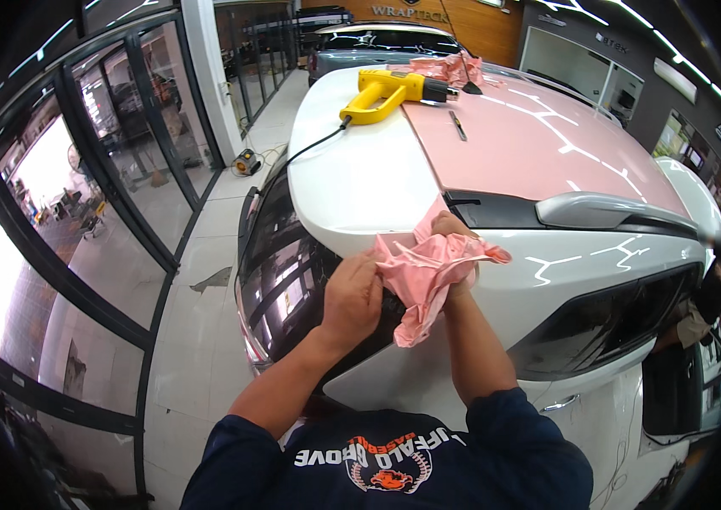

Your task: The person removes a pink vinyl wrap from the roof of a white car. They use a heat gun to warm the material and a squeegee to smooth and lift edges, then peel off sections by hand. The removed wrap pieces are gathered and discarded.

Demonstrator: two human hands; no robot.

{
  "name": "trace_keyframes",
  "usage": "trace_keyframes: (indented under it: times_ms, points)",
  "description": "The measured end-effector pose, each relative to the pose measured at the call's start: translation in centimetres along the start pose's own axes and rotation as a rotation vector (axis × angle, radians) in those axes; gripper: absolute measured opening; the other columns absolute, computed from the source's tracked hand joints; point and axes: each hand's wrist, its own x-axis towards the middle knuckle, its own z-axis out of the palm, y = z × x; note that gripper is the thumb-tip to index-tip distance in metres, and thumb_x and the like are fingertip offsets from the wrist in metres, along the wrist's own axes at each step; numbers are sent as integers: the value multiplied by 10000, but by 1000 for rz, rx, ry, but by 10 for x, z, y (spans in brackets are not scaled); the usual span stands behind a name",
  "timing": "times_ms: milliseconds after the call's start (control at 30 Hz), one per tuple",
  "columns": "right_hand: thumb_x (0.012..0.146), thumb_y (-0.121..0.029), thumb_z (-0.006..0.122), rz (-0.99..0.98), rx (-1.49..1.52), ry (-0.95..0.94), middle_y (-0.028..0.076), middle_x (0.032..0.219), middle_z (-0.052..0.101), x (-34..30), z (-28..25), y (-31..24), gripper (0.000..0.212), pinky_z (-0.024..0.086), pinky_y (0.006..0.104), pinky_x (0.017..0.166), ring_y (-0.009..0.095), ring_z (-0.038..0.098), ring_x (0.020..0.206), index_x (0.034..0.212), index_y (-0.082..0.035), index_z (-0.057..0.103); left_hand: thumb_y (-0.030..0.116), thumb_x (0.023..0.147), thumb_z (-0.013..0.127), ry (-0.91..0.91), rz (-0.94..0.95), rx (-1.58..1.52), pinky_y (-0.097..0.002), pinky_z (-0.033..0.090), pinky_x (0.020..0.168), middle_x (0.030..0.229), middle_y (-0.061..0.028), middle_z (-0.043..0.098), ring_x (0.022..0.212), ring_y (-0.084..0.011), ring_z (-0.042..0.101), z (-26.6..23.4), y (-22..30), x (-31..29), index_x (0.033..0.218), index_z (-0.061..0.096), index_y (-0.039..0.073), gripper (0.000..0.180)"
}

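Soft, thin pink film (426,274) hangs in a crumpled bunch between the two hands, at the near edge of the car's roof, full of sharp creases and loose folds, one tail drooping nearest the wearer and a narrow strip running up to the roof corner. The left hand (353,299) is at its left side, fingers curled close together and pinched on the film's edge. The right hand (452,226) is on its far side, knuckles bent and closed on the gathered film; the folds hide most of its fingertips. Left of the roof's seam lies a smooth, glossy white panel (356,183) with a rounded corner; to the right, flat pink sheet (539,132) covers the roof, mirroring angular lights. A hard yellow heat gun (377,93) with a looped handle rests on the far part of the white panel, its black cord (313,146) trailing left. A slim tool (459,127) lies on the pink sheet just beside its nozzle. A curved silvery rail (590,209) stands right of the hands, above dark, shiny side glass (607,323).
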Motion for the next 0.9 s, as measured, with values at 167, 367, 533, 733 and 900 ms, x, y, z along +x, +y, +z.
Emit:
trace_keyframes:
  times_ms: [167, 367, 533, 733, 900]
  points:
    - [722, -143, 684, -52, 17, -19, 16, 712, 460, 2, -3, 10, 187, 343, 261, 563, 130, 433, 637, 703, -49, 523, -39, 824, 582, -57, -9, -62, -409, 506, 796, 976, -199, 638, 910, -370, 631, -9, 24, 0, 986, 630, -35, 169]
    - [767, -240, 705, 63, -75, 90, 46, 762, 492, -5, -11, -11, 287, 370, 288, 608, 162, 471, 682, 801, -22, 522, -68, 797, 632, -77, 1, -171, -382, 521, 794, 1015, -184, 648, 926, -345, 639, -8, 45, -13, 1020, 643, -10, 231]
    - [785, -178, 703, 79, -158, 65, 72, 875, 528, 2, -19, -42, 295, 409, 305, 704, 187, 511, 785, 957, -16, 525, -21, 769, 711, -102, -435, -649, -390, 446, 980, 1277, -213, 520, 1154, -338, 562, -13, 19, -25, 1289, 476, -3, 571]
    - [806, -103, 700, 77, -208, -65, 103, 1012, 571, 16, -37, -52, 389, 457, 327, 820, 217, 559, 909, 1143, -9, 528, 57, 800, 707, -83, -19, 218, -531, 347, 1072, 1325, -225, 491, 1288, -423, 425, 17, 6, -25, 1230, 574, 10, 452]
    - [852, -42, 656, 215, -304, 202, 143, 1286, 525, -21, -36, -94, 542, 434, 345, 1002, 216, 540, 1155, 1354, -54, 450, -18, 812, 648, -54, -9, 82, -564, 381, 1035, 976, -153, 616, 1082, -390, 575, 14, 6, -34, 966, 665, -24, 155]
